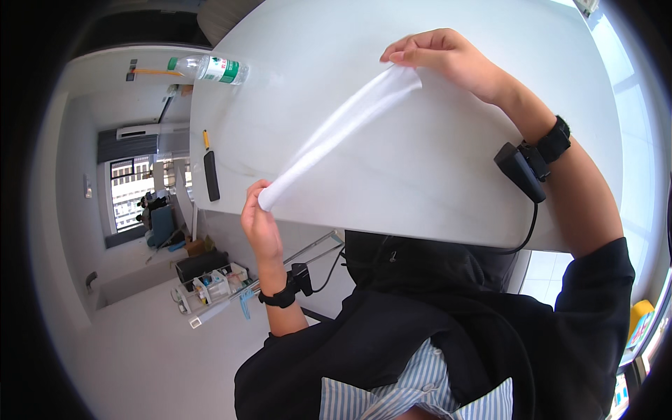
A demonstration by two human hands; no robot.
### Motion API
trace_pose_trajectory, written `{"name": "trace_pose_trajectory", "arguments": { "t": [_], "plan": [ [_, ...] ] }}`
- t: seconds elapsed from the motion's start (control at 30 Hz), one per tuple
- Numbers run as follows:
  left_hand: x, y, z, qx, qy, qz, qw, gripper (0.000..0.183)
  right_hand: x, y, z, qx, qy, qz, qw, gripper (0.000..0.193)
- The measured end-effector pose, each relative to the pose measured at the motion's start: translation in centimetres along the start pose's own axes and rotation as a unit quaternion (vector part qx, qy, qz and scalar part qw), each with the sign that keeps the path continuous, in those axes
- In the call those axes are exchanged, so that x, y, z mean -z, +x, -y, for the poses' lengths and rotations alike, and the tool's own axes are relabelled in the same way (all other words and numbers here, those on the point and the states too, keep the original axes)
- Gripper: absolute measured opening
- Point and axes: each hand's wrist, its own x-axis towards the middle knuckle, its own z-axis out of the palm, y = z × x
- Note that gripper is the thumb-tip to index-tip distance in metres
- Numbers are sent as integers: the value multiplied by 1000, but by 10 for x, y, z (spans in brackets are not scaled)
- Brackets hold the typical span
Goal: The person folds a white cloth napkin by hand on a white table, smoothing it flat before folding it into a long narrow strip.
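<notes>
A white cloth, narrow and pulled out lengthwise, stretches slantwise above the pale tabletop. My left hand pinches its lower, rounded end by the table's near left edge. Farther off to the right, my right hand grips the other end between thumb and fingers, where the cloth widens and a corner hangs free. Whether it is a sock or a folded towel I cannot tell.
A clear bottle with a green cap and label lies on the table at the far left. Closer in is a black knife-like tool with a yellow tip. Beyond the left edge, a rack of small items stands low. Cables trail from both wrist devices.
</notes>
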Motion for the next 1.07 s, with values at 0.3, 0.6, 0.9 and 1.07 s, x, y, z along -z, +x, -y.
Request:
{"name": "trace_pose_trajectory", "arguments": {
  "t": [0.3,0.6,0.9,1.07],
  "plan": [
    [-26,2,-12,318,-383,91,862,50,-18,-9,25,-164,-9,32,986,54],
    [-32,2,-21,300,-144,109,937,53,-15,-12,17,-100,-93,20,990,66],
    [-51,47,-53,-194,314,203,907,44,-10,-11,24,-130,-54,87,986,74],
    [-83,70,-69,-30,119,349,929,62,0,-2,17,-129,-50,223,965,78]
  ]
}}
